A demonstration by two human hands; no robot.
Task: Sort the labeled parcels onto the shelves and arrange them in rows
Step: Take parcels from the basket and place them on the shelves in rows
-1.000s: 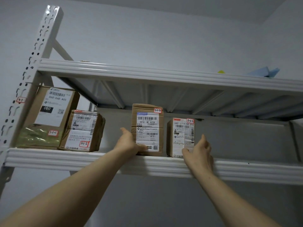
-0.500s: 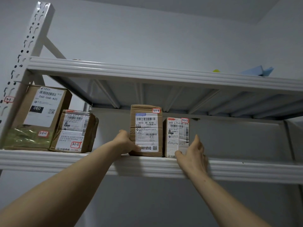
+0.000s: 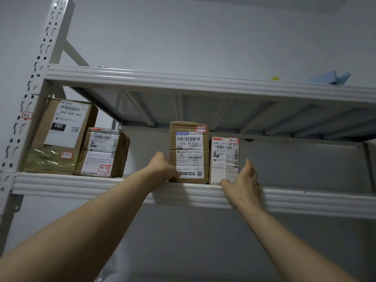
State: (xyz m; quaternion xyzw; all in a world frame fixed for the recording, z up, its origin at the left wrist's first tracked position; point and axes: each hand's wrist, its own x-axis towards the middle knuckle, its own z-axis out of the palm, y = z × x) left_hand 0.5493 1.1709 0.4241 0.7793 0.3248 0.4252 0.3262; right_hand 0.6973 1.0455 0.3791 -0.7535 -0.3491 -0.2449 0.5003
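While both hands bracket the pair on the white metal shelf [image 3: 122, 185], left hand [image 3: 162, 169] grip pressed flat against tall brown cardboard parcel 3-1-4 [image 3: 189, 152], right hand [image 3: 245, 183] grip spread around white-labelled parcel 3-1-3 [image 3: 223, 159]: row-aligning step; next, likely swap into numerical order

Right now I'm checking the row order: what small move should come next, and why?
Probably swap the two middle boxes: the box tagged 3-1-4, under the left hand, stands left of 3-1-3, touched by the right hand, after 3-1-2.
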